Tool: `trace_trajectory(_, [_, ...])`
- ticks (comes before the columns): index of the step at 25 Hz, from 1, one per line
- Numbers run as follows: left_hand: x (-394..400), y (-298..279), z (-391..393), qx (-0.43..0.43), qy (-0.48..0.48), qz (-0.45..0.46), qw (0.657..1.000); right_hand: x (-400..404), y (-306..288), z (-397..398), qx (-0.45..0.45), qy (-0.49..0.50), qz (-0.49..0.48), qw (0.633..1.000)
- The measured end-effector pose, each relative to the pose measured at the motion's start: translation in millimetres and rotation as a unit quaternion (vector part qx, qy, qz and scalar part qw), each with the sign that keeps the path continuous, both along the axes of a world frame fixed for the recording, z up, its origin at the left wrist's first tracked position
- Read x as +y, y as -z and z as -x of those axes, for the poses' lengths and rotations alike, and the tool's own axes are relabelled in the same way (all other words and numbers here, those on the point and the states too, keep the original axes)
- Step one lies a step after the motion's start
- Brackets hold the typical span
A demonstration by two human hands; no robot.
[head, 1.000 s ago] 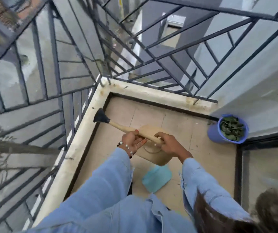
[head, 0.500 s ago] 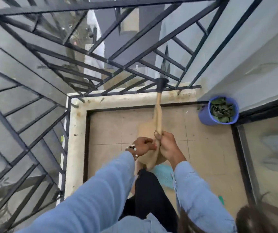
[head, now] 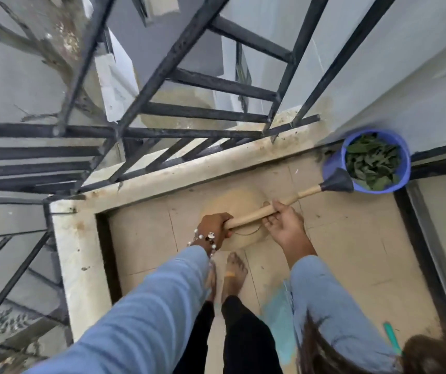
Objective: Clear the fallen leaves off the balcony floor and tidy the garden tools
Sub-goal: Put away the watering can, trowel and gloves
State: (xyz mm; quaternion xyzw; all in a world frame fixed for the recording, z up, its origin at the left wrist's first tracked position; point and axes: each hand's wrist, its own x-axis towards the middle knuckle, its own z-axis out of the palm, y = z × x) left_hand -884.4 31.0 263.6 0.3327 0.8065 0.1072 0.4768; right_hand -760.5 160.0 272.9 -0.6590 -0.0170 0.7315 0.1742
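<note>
Tiled balcony floor (head: pixel 351 252) edged by a black railing (head: pixel 162 130), blue bucket (head: pixel 378 160) of leaves (head: pixel 370 160) in the far corner. Beige watering can (head: pixel 238 209) held above the tiles, spout rose at the bucket's rim. Left hand (head: pixel 213 226) wrapped round the spout's base, right hand (head: pixel 284 225) cupping the spout with loosely curled fingers.

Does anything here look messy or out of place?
A little. A few loose leaves lie on the floor beside the blue bucket, not inside it. The ledge under the railing looks stained. Nothing else stands out.
</note>
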Motion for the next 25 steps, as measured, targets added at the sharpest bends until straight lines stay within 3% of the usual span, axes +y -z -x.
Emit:
trace_trajectory(7, [29.3, 166.2, 50.0, 0.042, -0.019, -0.027, 0.999, 29.0, 167.6, 50.9, 0.029, -0.018, 0.000, 0.999])
trace_trajectory(12, [23.3, 223.5, 72.9, 0.083, -0.065, -0.066, 0.992, 26.3, 222.1, 69.6, 0.085, -0.039, -0.034, 0.995])
trace_trajectory(19, [11.2, 218.0, 84.8, 0.086, -0.082, -0.038, 0.992, 20.5, 209.5, 70.8, 0.023, -0.109, -0.036, 0.993])
trace_trajectory(25, [0.0, 124.3, 81.1, 0.083, -0.116, -0.033, 0.989, 9.4, 110.1, 37.7, 0.002, -0.129, -0.058, 0.990])
